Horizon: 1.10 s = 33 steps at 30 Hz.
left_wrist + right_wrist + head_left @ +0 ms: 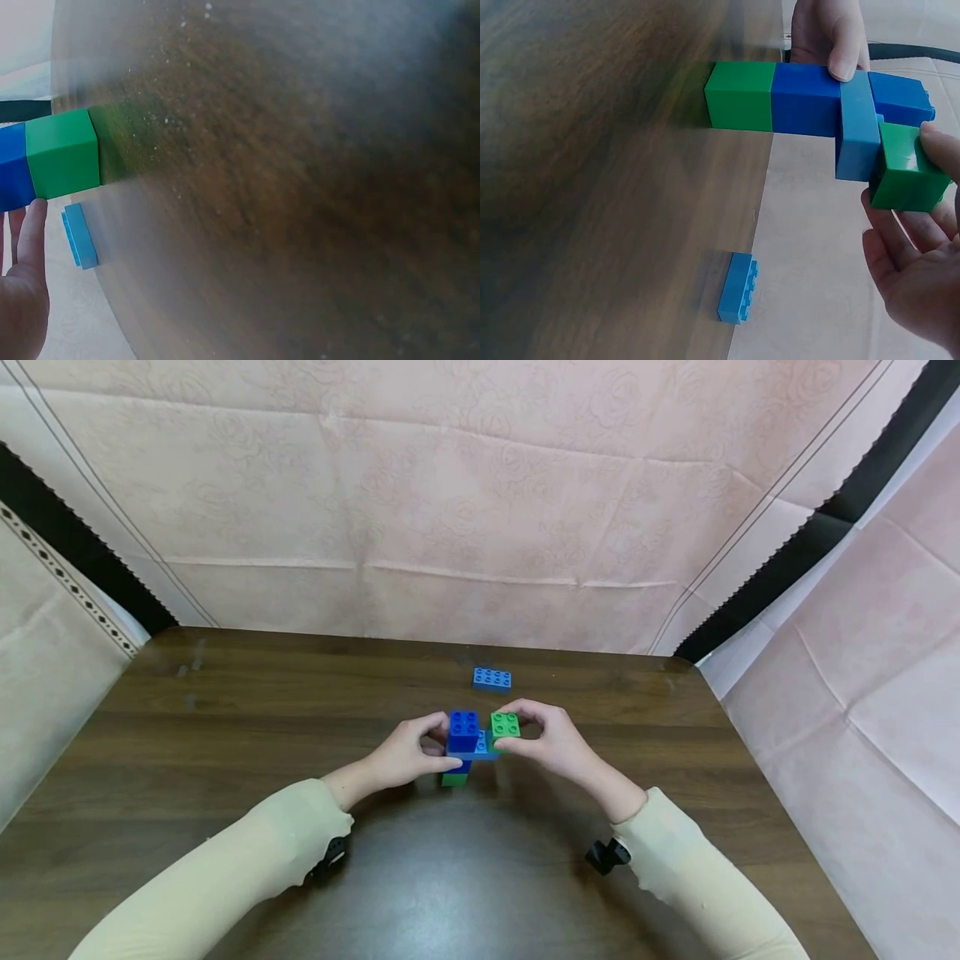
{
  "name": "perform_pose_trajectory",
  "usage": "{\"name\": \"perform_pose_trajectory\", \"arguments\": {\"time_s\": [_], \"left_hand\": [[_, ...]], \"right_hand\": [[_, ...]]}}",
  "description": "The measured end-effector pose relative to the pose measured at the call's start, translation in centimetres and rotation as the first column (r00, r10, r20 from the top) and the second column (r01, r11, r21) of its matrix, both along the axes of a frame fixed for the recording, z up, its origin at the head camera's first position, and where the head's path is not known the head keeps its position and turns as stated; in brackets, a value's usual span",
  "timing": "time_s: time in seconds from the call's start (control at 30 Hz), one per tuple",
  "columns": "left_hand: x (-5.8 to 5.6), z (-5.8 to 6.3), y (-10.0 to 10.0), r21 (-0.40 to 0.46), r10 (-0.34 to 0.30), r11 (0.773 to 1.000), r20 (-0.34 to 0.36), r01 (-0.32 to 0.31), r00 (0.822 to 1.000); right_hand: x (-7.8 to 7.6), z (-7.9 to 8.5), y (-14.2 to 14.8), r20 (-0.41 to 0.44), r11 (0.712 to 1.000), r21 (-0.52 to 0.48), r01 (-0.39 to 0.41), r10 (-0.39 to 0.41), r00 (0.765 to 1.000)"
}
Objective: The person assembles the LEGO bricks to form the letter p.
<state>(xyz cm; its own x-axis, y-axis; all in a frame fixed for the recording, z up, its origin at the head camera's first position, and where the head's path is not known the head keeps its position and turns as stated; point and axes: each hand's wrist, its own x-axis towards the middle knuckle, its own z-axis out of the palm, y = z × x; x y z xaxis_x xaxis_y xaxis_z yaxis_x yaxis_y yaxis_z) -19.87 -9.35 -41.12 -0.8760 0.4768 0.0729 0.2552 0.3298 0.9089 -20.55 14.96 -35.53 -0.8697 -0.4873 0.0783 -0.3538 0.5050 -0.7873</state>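
Note:
A stack of toy building blocks stands on the table in the head view: a green block at the bottom, a dark blue block above it, a light blue brick across that, and another dark blue block on top. My left hand grips the stack from the left, its thumb near the light blue brick. On the right, my right hand pinches a second green block over the light blue brick's free end. That block looks slightly tilted; whether it is fully pressed down I cannot tell.
A loose light blue brick lies behind the stack, near the far edge of the brown wooden table. Pale patterned cloth hangs beyond the table. Dark devices sit at both wrists.

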Motion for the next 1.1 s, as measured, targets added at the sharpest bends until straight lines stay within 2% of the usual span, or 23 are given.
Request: {"name": "perform_pose_trajectory", "arguments": {"time_s": [0.63,0.8,1.1], "left_hand": [[0.04,-0.02,0.07,-0.005,0.001,1.0,-0.005,-0.001,1.0],[0.08,0.08,0.17,-0.002,0.002,1.0,0.009,-0.002,1.0],[0.11,0.24,0.19,-0.007,0.002,1.0,0.014,-0.002,1.0]], "right_hand": [[0.18,-0.01,-0.07,-0.019,1.0,0.025,-0.001,0.001,1.0],[0.16,-0.18,0.08,0.015,1.0,0.018,0.001,-0.001,1.0],[-0.61,-0.45,0.37,0.089,0.997,-0.054,-0.06,0.065,0.994]]}}
